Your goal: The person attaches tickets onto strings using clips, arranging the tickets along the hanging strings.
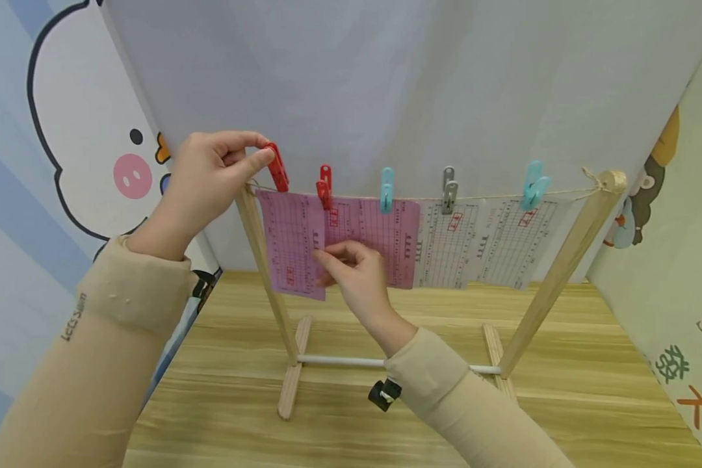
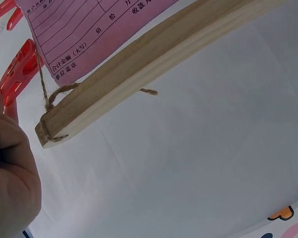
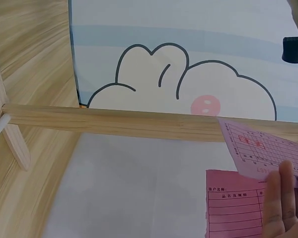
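Note:
Between thumb and forefinger, my left hand [image 1: 207, 172] pinches a red clothespin [image 1: 277, 168] at the left end of a twine line [image 1: 485, 197]. Below that clothespin hangs a pink receipt slip [image 1: 292, 240] with red stamped print. My right hand [image 1: 359, 276] pinches the slip's right edge, and in the right wrist view its fingers [image 3: 286, 193] lie against the paper. A second red clothespin [image 1: 324, 187] is on the line to the right, above another pink slip [image 1: 342, 218] partly hidden behind the first. The left wrist view shows the held clothespin [image 2: 19, 72] at the line.
Light blue clothespins [image 1: 387, 190] and a grey clothespin [image 1: 448, 190] hold further pink and white slips [image 1: 452, 244]. Wooden posts [image 1: 561, 279] stand at both ends, joined low by a white rod [image 1: 342, 361]. A pale curtain [image 1: 386, 84] hangs behind; the tabletop [image 1: 222, 390] is wood-grained.

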Demonstrator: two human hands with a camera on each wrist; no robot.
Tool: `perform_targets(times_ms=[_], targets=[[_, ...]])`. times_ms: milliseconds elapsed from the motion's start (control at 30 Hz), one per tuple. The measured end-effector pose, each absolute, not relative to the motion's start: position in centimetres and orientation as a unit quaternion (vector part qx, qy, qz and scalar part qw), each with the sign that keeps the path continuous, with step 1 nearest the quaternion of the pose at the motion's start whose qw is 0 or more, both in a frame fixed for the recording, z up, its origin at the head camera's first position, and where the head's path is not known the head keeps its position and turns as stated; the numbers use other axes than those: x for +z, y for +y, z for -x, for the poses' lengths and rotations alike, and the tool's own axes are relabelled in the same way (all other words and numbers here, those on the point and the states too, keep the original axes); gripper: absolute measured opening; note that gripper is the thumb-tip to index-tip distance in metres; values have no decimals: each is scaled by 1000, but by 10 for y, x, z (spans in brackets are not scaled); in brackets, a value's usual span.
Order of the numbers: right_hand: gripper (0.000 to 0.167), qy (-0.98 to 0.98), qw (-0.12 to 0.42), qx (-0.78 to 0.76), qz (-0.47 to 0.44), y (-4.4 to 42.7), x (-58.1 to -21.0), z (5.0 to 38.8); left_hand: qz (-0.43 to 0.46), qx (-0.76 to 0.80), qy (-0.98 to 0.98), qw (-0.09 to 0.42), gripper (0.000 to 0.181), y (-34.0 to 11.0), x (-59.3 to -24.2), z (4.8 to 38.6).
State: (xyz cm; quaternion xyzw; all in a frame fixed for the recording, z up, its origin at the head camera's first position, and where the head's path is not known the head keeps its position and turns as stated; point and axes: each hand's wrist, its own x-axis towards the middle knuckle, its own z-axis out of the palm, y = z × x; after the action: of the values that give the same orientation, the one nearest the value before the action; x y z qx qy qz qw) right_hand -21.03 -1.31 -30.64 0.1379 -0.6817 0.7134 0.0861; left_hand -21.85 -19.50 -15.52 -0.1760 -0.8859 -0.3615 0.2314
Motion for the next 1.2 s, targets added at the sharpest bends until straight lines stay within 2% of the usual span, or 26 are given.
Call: perform_targets(times_ms=[600,733,1000,1200], targets=[[17,-677,68,722,-123,-19,-305,212,181,-332,-905,192,25,-197,-159,220],[17,-675,70,724,-123,-19,-305,213,179,-317,-915,176,28,-196,-158,220],[19,-679,56,721,-126,-15,-306,215,160,-291,-937,113,39,-196,-152,220],[24,-674,38,725,-136,-4,-309,213,158,-286,-939,107,44,-196,-155,219]])
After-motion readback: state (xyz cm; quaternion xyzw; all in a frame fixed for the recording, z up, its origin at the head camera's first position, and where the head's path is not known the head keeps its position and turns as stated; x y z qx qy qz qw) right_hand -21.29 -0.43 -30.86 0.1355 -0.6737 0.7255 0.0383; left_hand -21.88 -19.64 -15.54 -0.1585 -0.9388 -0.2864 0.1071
